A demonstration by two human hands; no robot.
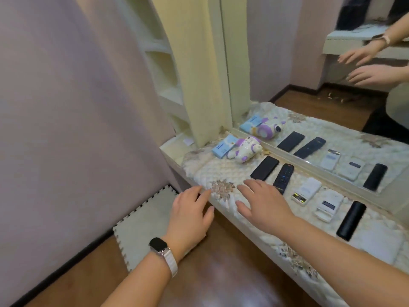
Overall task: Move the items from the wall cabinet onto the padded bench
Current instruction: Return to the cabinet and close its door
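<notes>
A row of items lies on the quilted padded bench [223, 171]: a blue box [223, 146], a white-and-purple toy [244, 149], a black phone [264, 167], a black remote [283, 177], two white chargers [306, 191] [328, 204] and a black cylinder [351, 220]. My left hand [191, 214], with a watch on its wrist, hovers with fingers spread at the bench's front edge, holding nothing. My right hand [263, 202] hangs flat and empty above the quilt, just in front of the phone and remote. The wall cabinet's shelves [163, 63] stand at the upper left, partly hidden.
A mirror [321, 85] behind the bench reflects the items and both hands. A pale foam mat [143, 224] lies on the wooden floor [221, 273] below the bench's left end. A plain wall [66, 107] fills the left side.
</notes>
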